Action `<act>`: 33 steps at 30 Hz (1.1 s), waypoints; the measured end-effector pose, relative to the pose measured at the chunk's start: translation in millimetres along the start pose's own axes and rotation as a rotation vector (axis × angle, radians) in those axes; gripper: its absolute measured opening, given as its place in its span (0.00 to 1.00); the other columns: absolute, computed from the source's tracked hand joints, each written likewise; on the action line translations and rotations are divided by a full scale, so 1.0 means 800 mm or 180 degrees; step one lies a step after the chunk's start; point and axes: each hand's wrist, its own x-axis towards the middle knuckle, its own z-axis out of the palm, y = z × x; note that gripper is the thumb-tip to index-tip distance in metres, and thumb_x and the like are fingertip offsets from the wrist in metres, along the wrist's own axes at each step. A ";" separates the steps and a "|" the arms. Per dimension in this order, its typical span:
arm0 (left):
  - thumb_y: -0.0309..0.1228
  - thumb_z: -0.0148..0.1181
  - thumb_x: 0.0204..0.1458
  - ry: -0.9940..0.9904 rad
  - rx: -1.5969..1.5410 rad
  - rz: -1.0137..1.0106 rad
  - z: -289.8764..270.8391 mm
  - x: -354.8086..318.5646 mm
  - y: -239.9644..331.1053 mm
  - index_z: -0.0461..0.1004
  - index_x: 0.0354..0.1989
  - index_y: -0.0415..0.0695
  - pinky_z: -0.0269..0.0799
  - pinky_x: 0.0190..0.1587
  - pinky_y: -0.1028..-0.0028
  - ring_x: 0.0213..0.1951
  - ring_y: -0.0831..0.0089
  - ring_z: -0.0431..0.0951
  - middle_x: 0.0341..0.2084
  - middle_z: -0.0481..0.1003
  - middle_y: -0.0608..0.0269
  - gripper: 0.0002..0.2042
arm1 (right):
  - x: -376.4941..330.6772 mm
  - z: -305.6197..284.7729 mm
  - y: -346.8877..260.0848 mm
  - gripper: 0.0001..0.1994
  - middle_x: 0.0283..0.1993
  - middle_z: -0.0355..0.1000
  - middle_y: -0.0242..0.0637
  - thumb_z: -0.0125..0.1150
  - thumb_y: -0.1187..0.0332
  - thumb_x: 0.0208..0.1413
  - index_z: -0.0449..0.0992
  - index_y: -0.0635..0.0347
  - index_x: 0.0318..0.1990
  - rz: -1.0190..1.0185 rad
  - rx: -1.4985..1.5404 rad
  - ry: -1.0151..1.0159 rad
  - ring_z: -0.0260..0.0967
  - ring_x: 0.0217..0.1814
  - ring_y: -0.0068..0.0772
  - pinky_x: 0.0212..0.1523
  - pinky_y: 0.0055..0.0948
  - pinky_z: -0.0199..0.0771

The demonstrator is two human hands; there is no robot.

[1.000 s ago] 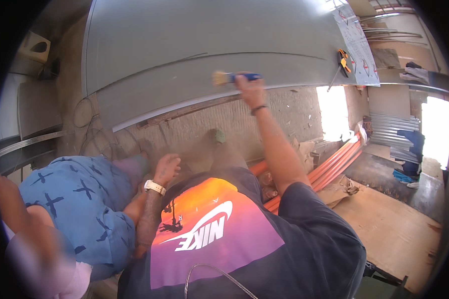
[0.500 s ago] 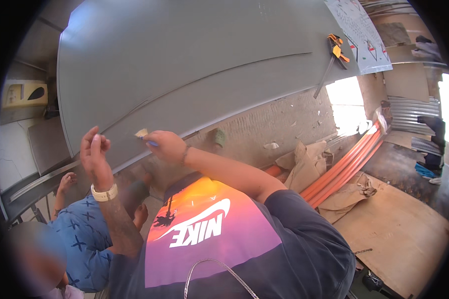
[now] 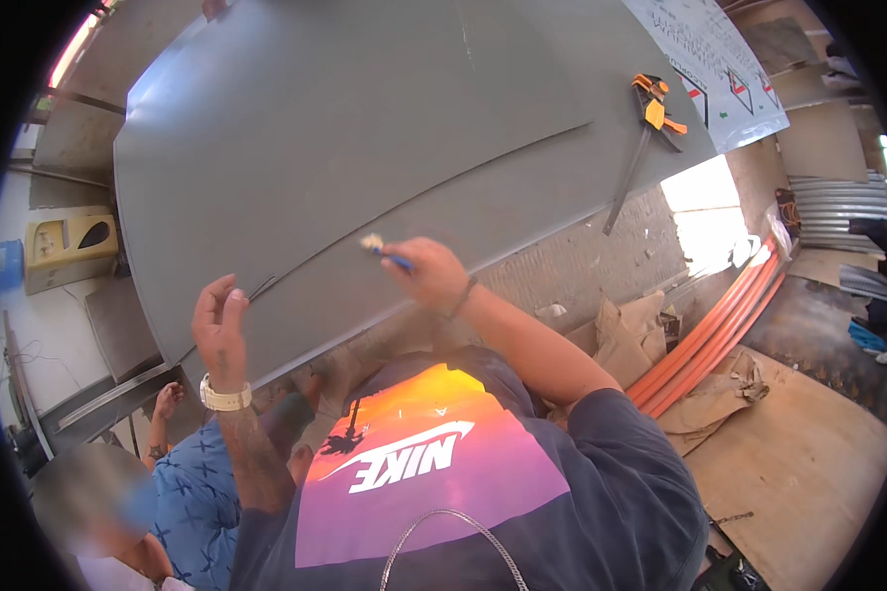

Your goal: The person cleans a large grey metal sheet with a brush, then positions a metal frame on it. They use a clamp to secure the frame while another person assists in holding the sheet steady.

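Observation:
A small brush with a blue handle [image 3: 400, 262] and pale bristles is in the grip of my right hand [image 3: 434, 278], over the grey sheet [image 3: 365, 89]. Its bristle end is close to a long thin dark line [image 3: 443, 185] that runs slantwise across the sheet; whether this is a strip or a cut I cannot tell. My left hand [image 3: 222, 330], with a pale watch on the wrist, is over the sheet's near left part beside that line. Its fingers are curled toward the thumb; what they pinch, if anything, cannot be made out.
An orange and black clamp [image 3: 652, 110] sits at the sheet's right end, near a printed film [image 3: 710, 69]. Orange pipes [image 3: 705, 330] and brown paper [image 3: 631, 340] lie to the right. Another person [image 3: 192, 483] is at lower left; another hand [image 3: 214, 8] shows at the far edge.
My right hand has carried the brush rightward along the dark line, away from my left hand. The left hand has shifted slightly to the right. The whole view has also shifted a little.

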 end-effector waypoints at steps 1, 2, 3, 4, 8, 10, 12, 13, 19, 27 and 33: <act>0.26 0.58 0.58 -0.0102 0.0256 0.0209 0.002 0.006 0.013 0.76 0.48 0.37 0.72 0.45 0.76 0.38 0.77 0.75 0.36 0.76 0.65 0.11 | 0.003 0.007 -0.008 0.10 0.36 0.80 0.43 0.64 0.63 0.59 0.82 0.56 0.44 0.0187 0.0059 -0.0357 0.78 0.39 0.43 0.41 0.39 0.76; 0.26 0.58 0.58 -0.0182 0.0530 0.0407 -0.002 0.006 0.021 0.76 0.49 0.37 0.72 0.46 0.75 0.38 0.77 0.75 0.36 0.76 0.64 0.12 | 0.013 0.016 -0.010 0.11 0.36 0.80 0.43 0.64 0.63 0.58 0.82 0.56 0.45 0.0367 0.0137 -0.0726 0.78 0.38 0.43 0.41 0.39 0.76; 0.26 0.58 0.57 -0.0191 0.0825 0.0529 -0.013 -0.002 0.023 0.76 0.49 0.37 0.72 0.46 0.75 0.38 0.77 0.76 0.36 0.76 0.64 0.12 | 0.047 -0.040 0.041 0.10 0.33 0.80 0.37 0.61 0.60 0.62 0.82 0.57 0.40 0.1246 0.0270 -0.0281 0.79 0.36 0.35 0.35 0.37 0.76; 0.26 0.59 0.57 -0.0102 0.0867 0.0443 -0.024 -0.013 0.026 0.77 0.49 0.39 0.72 0.47 0.75 0.39 0.76 0.76 0.35 0.77 0.63 0.12 | 0.082 -0.096 0.083 0.11 0.33 0.79 0.38 0.60 0.61 0.62 0.82 0.57 0.40 0.1231 0.0028 0.0197 0.78 0.36 0.36 0.36 0.37 0.76; 0.25 0.60 0.56 0.0399 0.0954 0.0260 -0.034 -0.041 0.006 0.78 0.46 0.39 0.72 0.45 0.75 0.38 0.76 0.78 0.33 0.78 0.63 0.11 | 0.114 -0.063 0.037 0.11 0.30 0.77 0.41 0.57 0.61 0.64 0.80 0.59 0.40 0.0703 -0.0383 0.0358 0.77 0.34 0.39 0.36 0.37 0.76; 0.24 0.60 0.55 0.0447 0.0960 0.0456 -0.009 -0.041 0.032 0.78 0.46 0.39 0.73 0.45 0.74 0.38 0.75 0.78 0.33 0.79 0.61 0.10 | 0.034 0.106 -0.034 0.10 0.34 0.77 0.47 0.61 0.65 0.59 0.80 0.59 0.45 -0.0133 0.0148 -0.0668 0.76 0.39 0.45 0.44 0.36 0.75; 0.23 0.60 0.54 0.0508 0.1272 0.0898 -0.023 -0.054 0.042 0.78 0.48 0.39 0.73 0.44 0.73 0.37 0.72 0.79 0.34 0.79 0.58 0.12 | 0.051 0.125 -0.066 0.18 0.45 0.75 0.49 0.57 0.58 0.61 0.75 0.59 0.53 -0.0038 0.0404 -0.0892 0.75 0.44 0.48 0.51 0.39 0.74; 0.23 0.60 0.55 0.0934 0.1587 0.1160 -0.056 -0.058 0.039 0.77 0.48 0.37 0.73 0.42 0.74 0.36 0.73 0.78 0.35 0.79 0.60 0.12 | 0.072 0.128 -0.074 0.22 0.51 0.74 0.49 0.56 0.54 0.62 0.73 0.59 0.58 -0.0010 0.0547 -0.0987 0.75 0.47 0.50 0.55 0.40 0.73; 0.22 0.55 0.59 0.3644 0.1221 0.0785 -0.261 -0.149 -0.038 0.73 0.52 0.33 0.72 0.42 0.75 0.39 0.74 0.76 0.39 0.77 0.60 0.13 | 0.185 0.103 -0.027 0.12 0.38 0.75 0.47 0.52 0.65 0.64 0.77 0.62 0.46 0.0111 -0.0542 -0.0317 0.73 0.42 0.46 0.45 0.40 0.73; 0.28 0.66 0.50 0.0324 0.0976 0.0959 -0.187 -0.139 -0.110 0.79 0.44 0.40 0.74 0.44 0.65 0.38 0.57 0.80 0.36 0.80 0.55 0.12 | 0.171 0.322 -0.179 0.09 0.34 0.78 0.44 0.53 0.68 0.62 0.79 0.59 0.35 -0.0092 0.0522 -0.1663 0.76 0.38 0.44 0.40 0.41 0.75; 0.28 0.64 0.51 0.1838 0.0417 -0.0138 -0.201 -0.161 -0.146 0.78 0.45 0.37 0.74 0.42 0.69 0.38 0.61 0.79 0.37 0.79 0.52 0.14 | 0.129 0.499 -0.314 0.11 0.31 0.76 0.44 0.51 0.66 0.63 0.76 0.59 0.31 -0.0655 -0.0012 -0.1898 0.74 0.32 0.44 0.34 0.39 0.73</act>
